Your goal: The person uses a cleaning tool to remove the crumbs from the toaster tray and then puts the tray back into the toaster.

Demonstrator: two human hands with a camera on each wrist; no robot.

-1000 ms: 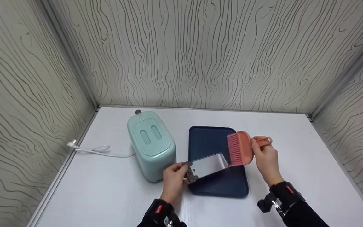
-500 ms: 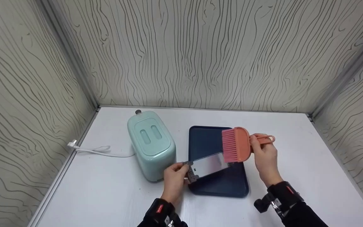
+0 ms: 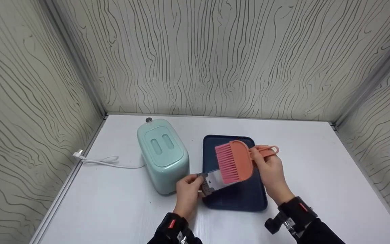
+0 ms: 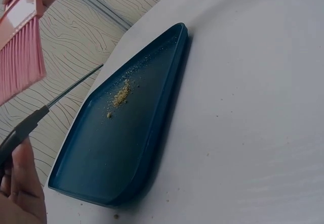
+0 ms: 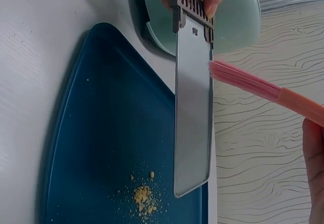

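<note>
My left hand (image 3: 187, 192) pinches the grey end of a toaster crumb tray (image 5: 192, 107), a flat metal plate held tilted over a dark blue tray (image 3: 239, 200). My right hand (image 3: 272, 169) grips the handle of an orange brush (image 3: 243, 160) with pink bristles. From the head, the brush covers the outer part of the crumb tray. In the right wrist view the bristle tips are at the plate's edge near the grey end; whether they touch it I cannot tell. A small heap of yellowish crumbs (image 4: 121, 95) lies in the blue tray.
A mint green toaster (image 3: 163, 152) with a lid on stands just left of the blue tray. Its white cord (image 3: 113, 166) runs left to a plug (image 3: 77, 155) by the table's left edge. Scattered crumbs dot the white table (image 4: 243, 133). Patterned walls enclose the back and sides.
My right hand first lifts the brush slightly from the crumb tray's outer end, then brings it left over the plate towards the grey end. My left hand and the crumb tray stay nearly still.
</note>
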